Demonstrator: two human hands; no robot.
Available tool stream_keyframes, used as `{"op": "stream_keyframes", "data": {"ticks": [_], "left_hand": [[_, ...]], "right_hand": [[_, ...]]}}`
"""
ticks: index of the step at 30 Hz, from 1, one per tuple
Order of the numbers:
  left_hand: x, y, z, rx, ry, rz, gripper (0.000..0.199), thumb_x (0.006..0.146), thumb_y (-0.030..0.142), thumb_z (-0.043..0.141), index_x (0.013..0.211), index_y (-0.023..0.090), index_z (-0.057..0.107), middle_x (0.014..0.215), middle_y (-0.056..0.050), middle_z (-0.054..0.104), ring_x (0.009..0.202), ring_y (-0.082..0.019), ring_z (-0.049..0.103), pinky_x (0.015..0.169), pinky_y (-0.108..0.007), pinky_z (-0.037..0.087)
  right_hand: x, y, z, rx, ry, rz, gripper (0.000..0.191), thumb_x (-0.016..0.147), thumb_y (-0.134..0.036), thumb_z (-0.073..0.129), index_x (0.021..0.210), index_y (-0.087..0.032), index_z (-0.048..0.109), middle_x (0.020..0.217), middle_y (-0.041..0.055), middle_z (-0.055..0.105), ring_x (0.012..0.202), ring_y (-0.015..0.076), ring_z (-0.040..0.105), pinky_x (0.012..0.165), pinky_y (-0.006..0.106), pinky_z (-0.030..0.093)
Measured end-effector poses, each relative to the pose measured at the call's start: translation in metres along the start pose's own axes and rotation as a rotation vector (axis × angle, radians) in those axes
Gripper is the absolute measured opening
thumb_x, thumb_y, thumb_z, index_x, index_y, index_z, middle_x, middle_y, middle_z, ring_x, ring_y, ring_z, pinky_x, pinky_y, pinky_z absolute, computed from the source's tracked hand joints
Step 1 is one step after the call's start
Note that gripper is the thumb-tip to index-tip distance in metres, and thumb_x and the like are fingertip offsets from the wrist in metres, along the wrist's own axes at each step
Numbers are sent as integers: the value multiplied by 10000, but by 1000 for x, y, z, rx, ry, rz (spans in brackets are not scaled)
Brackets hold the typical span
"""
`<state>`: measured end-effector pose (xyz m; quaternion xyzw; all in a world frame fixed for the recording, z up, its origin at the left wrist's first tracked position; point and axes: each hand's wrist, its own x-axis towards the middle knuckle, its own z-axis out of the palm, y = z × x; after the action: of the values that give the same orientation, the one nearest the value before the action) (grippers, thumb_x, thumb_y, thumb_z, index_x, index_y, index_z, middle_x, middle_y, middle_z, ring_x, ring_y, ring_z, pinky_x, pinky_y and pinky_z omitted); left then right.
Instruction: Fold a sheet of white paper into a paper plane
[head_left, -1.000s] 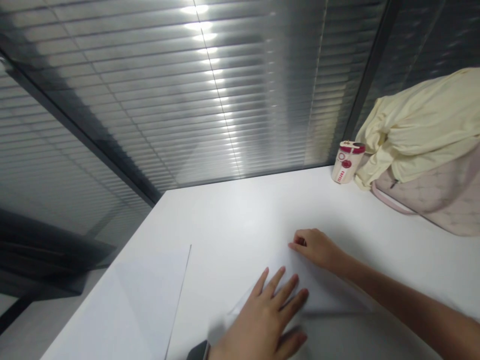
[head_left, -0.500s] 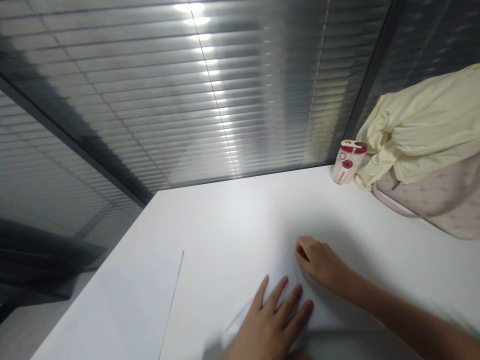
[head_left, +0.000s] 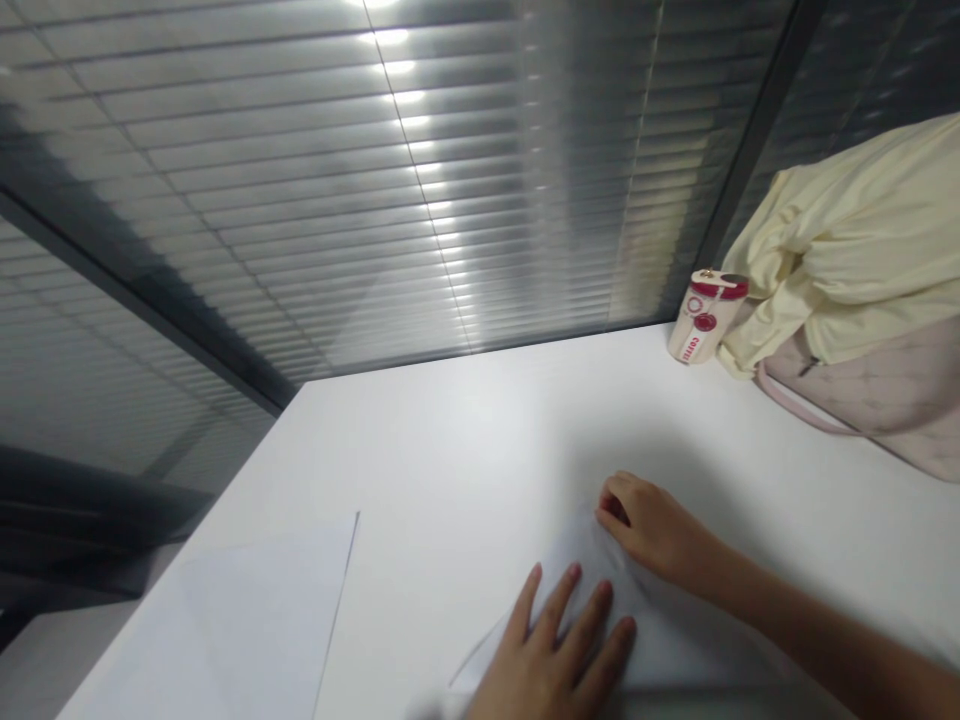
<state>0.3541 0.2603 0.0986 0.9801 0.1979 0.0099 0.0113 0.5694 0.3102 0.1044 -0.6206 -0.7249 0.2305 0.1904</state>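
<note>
A sheet of white paper [head_left: 675,640] lies at the front of the white table, its lower part cut off by the frame. My left hand [head_left: 551,650] rests flat on it with the fingers spread. At the sheet's far corner, my right hand [head_left: 649,520] is closed, thumb and fingers pinched together on the paper's edge. The paper rises in a slight curve just below that pinch. The tips of the right fingers partly hide the corner.
More white paper [head_left: 247,630] lies at the left of the white table [head_left: 450,440]. At the back right stand a coffee cup [head_left: 705,315] with a red lid band, a pink quilted bag [head_left: 900,400] and a cream cloth [head_left: 870,250]. Blinds [head_left: 337,200] hang behind.
My right hand keeps its pinch at the paper's corner, and the paper near it now shows a clearer bend. My left hand stays spread on the sheet. The view has shifted slightly.
</note>
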Motion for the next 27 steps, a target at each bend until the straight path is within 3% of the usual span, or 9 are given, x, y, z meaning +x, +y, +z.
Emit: {"op": "stream_keyframes", "data": {"ticks": [5, 11, 20, 27], "left_hand": [[0, 0, 1, -38, -1, -36, 583, 939, 263, 489, 1468, 288, 247, 1463, -36, 412, 1310, -296, 404, 1103, -486, 274], [1, 2, -8, -65, -40, -23, 613, 926, 259, 507, 1476, 255, 237, 1474, -51, 393, 1325, -309, 379, 1096, -485, 283], [1, 9, -11, -169, -70, -109, 742, 863, 556, 518, 1480, 282, 212, 1513, -57, 321, 1390, -325, 237, 1117, -557, 184], [2, 14, -24, -181, -116, -139, 830, 801, 494, 646, 1478, 282, 213, 1525, -73, 281, 1386, -345, 241, 1106, -584, 190]], "right_hand": [[0, 2, 0, 12, -13, -2, 129, 846, -133, 491, 742, -168, 560, 756, 52, 629, 690, 174, 585, 645, 274, 401], [1, 2, -1, -4, -22, -6, 135, 850, -139, 495, 743, -161, 576, 762, 57, 640, 709, 181, 595, 658, 275, 404], [3, 6, 0, -25, -3, -29, 139, 853, -153, 508, 739, -155, 589, 755, 59, 644, 703, 178, 593, 653, 266, 398], [2, 9, 3, -50, 15, -50, 141, 865, -139, 501, 749, -146, 582, 772, 72, 637, 720, 185, 586, 659, 267, 395]]}}
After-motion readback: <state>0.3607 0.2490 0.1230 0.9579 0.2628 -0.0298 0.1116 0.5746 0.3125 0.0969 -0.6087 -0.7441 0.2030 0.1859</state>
